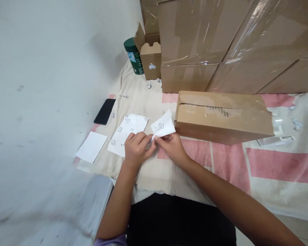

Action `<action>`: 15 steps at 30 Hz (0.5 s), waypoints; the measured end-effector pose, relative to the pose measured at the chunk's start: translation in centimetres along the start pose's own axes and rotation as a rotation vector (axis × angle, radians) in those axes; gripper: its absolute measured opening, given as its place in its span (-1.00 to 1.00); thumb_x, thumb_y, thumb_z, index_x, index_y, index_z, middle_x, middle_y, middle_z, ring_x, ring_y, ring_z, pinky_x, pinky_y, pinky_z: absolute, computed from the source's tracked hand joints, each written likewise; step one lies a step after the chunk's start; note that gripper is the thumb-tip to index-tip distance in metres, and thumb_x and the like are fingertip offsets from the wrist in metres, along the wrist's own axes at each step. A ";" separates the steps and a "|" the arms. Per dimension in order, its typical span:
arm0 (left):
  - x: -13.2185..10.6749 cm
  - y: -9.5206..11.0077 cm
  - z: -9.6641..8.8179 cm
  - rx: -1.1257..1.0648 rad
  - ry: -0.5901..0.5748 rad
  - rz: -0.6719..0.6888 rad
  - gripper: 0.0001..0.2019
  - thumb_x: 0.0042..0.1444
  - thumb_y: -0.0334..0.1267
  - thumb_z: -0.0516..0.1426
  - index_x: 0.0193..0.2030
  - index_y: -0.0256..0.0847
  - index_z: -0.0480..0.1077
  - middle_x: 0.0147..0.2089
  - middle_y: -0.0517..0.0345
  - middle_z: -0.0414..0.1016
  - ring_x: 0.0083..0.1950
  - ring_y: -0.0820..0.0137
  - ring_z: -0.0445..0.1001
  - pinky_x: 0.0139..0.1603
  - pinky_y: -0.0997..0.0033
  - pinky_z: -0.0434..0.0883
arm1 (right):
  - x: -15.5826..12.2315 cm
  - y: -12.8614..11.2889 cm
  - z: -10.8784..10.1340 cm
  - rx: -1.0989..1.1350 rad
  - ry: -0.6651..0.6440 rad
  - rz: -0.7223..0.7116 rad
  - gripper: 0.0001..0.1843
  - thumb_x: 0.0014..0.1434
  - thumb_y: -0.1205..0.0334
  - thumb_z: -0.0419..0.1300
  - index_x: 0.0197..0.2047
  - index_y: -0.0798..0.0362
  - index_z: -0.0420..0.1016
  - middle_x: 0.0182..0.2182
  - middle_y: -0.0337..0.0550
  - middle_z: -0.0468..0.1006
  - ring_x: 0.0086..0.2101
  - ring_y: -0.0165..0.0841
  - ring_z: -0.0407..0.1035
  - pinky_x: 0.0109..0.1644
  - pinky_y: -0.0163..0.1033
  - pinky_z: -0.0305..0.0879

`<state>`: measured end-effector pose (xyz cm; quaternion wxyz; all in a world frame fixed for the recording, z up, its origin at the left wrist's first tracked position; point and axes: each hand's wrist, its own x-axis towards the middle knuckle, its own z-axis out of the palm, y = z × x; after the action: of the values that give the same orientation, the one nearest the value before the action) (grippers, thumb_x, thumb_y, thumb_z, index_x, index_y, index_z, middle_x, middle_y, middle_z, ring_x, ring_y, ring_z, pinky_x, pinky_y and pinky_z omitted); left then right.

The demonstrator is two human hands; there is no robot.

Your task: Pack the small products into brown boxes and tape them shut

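A small white sheet of paper with a drawn outline on it is pinched at its lower left corner between both hands. My left hand is closed, its fingertips meeting those of the other hand at that corner. My right hand is closed on the sheet's lower edge, thumb on top. Just beyond my left hand lies a larger white sheet with several small outlines drawn on it. A blank white paper rests farther left.
A black phone lies by the wall. To the right stands a taped cardboard box, with large stacked cartons behind it. A green canister and a small open box stand at the back. A clear plastic piece lies at right.
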<state>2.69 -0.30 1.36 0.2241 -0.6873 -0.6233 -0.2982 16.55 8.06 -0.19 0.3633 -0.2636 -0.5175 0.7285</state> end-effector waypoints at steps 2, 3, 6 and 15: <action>-0.1 0.1 0.1 -0.001 -0.013 -0.008 -0.90 0.16 -0.33 0.18 -0.20 -0.14 0.51 -0.44 0.19 0.47 -0.42 0.36 0.40 -0.33 0.24 0.20 | -0.3 0.0 -0.1 -0.069 0.014 -0.028 -0.82 0.13 0.11 0.37 -0.27 0.04 0.59 -0.32 -0.12 0.67 -0.22 -0.24 0.55 -0.05 -0.10 0.50; -0.1 0.1 0.1 -0.007 -0.018 -0.015 -0.91 0.16 -0.34 0.17 -0.22 -0.14 0.51 -0.44 0.19 0.46 -0.42 0.36 0.39 -0.34 0.24 0.20 | -0.5 0.1 -0.1 -0.106 0.029 -0.043 -0.82 0.14 0.12 0.36 -0.26 0.04 0.60 -0.30 -0.10 0.67 -0.21 -0.23 0.55 -0.04 -0.09 0.49; -0.1 0.0 0.2 -0.036 -0.024 -0.049 -0.88 0.17 -0.36 0.14 -0.29 -0.13 0.51 -0.48 0.20 0.45 -0.46 0.38 0.35 -0.36 0.26 0.18 | -1.0 0.1 -0.2 -0.256 0.075 -0.095 -0.82 0.15 0.12 0.35 -0.24 0.05 0.60 -0.27 -0.05 0.67 -0.23 -0.19 0.55 -0.05 -0.05 0.49; -0.3 -0.6 -0.1 -0.205 0.085 -0.337 -0.82 0.35 -0.33 0.04 -0.16 -0.20 0.48 -0.37 0.15 0.45 -0.43 0.44 0.32 -0.37 0.38 0.27 | -0.6 -0.2 -0.5 -0.308 0.062 -0.165 -0.87 0.20 0.16 0.28 -0.23 0.03 0.56 -0.37 -0.10 0.59 -0.24 -0.19 0.51 -0.05 -0.04 0.45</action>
<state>2.06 -0.48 1.21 0.1259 -0.5791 -0.6859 -0.4223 17.33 7.93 -0.14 0.3930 -0.2952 -0.6316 0.5996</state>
